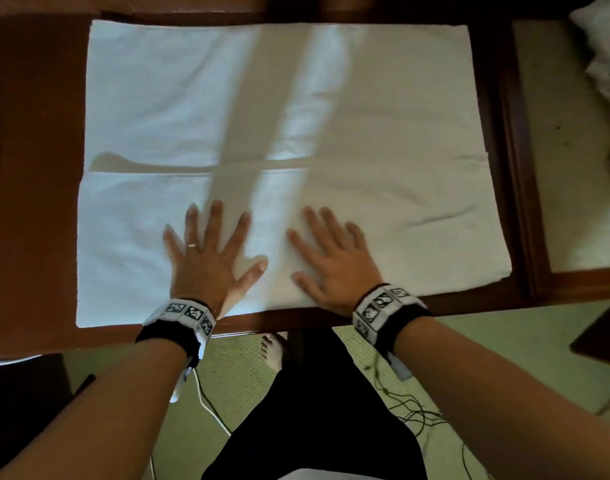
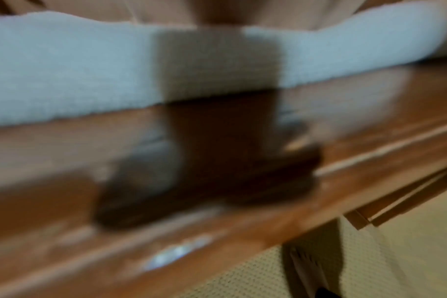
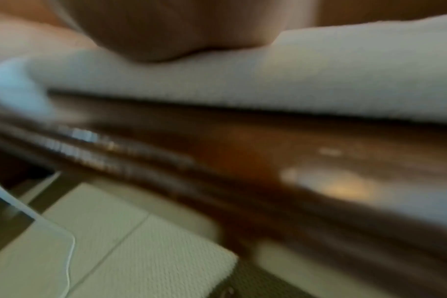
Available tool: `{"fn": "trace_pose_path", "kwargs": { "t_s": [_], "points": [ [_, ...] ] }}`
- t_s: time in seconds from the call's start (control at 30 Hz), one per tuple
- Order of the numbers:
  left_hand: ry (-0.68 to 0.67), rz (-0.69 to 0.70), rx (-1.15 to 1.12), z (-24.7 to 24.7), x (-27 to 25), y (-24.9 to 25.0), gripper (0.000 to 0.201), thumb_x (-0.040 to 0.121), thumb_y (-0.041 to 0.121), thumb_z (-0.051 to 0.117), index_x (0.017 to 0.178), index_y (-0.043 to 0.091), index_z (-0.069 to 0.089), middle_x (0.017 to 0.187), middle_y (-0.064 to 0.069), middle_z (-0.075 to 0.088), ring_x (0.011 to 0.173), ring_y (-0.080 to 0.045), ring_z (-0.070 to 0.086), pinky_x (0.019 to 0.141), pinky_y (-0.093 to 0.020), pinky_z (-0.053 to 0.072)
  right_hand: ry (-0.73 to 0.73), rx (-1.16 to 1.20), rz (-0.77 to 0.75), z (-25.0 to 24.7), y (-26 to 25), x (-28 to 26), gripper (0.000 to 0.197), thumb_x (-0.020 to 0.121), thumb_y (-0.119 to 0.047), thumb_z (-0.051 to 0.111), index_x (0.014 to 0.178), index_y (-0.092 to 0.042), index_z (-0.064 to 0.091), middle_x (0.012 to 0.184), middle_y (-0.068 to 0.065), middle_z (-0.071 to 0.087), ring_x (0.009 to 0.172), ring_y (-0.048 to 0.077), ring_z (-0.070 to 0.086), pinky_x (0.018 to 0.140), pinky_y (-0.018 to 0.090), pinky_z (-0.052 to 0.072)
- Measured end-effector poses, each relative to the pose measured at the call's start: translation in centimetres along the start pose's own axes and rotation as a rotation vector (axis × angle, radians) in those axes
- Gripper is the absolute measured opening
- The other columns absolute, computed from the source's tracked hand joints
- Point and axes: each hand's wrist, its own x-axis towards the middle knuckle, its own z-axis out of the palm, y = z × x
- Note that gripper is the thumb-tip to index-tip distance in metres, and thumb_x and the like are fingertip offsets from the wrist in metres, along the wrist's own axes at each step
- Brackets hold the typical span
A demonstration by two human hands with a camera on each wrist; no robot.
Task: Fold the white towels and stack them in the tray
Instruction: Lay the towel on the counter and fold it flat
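A large white towel [image 1: 331, 116] lies spread over the brown wooden table [image 1: 33, 168]. Its near part is folded over, with the folded edge running across the middle. My left hand [image 1: 210, 251] lies flat on the folded layer, fingers spread. My right hand [image 1: 331, 254] lies flat beside it, fingers straight, a little to the right. Both wrist views are blurred and show the towel's near edge [image 2: 89, 76] [image 3: 319, 84] on the table's rim [image 2: 242, 221] [image 3: 293, 161]. The tray [image 1: 573, 168] at the right holds a white towel.
Crumpled white towels [image 1: 605, 64] lie at the far right edge. Below the table's front edge are a bare foot [image 1: 272, 351], white and black cables [image 1: 411, 414] and pale green floor. A dark piece of furniture [image 1: 601, 334] sits low at the right.
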Motion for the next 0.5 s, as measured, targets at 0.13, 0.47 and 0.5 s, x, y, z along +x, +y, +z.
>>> {"fn": "trace_pose_path", "kwargs": {
  "t_s": [0.13, 0.47, 0.5],
  "points": [
    [0.012, -0.043, 0.014, 0.8, 0.0, -0.1, 0.084, 0.086, 0.085, 0.006, 0.158, 0.044, -0.004, 0.17, -0.005, -0.009, 0.153, -0.043, -0.006, 0.112, -0.074, 0.003, -0.09, -0.053, 0.026, 0.3, 3.1, -0.8, 0.07, 0.095, -0.066, 0.031, 0.157, -0.037, 0.018, 0.167, 0.002, 0.004, 0.154, 0.025, 0.005, 0.118, 0.051, 0.016],
    [-0.027, -0.085, -0.045, 0.4, 0.3, 0.6, 0.086, 0.084, 0.085, 0.012, 0.159, 0.044, -0.002, 0.169, -0.003, -0.011, 0.153, -0.042, -0.01, 0.111, -0.077, 0.002, -0.165, -0.015, 0.529, -4.8, 18.1, -1.3, 0.072, 0.095, -0.07, 0.011, 0.158, -0.037, -0.004, 0.165, -0.001, -0.019, 0.152, 0.02, -0.015, 0.121, 0.056, 0.001],
    [-0.009, -0.092, -0.061, 0.2, 0.4, 0.9, 0.087, 0.084, 0.084, 0.014, 0.159, 0.043, -0.003, 0.169, -0.004, -0.012, 0.153, -0.042, -0.01, 0.111, -0.077, 0.001, -0.119, -0.014, 0.511, -4.8, 16.9, -0.8, 0.072, 0.096, -0.067, 0.014, 0.159, -0.033, 0.002, 0.166, 0.001, -0.015, 0.153, 0.022, -0.012, 0.121, 0.056, 0.003]
  ]
}}
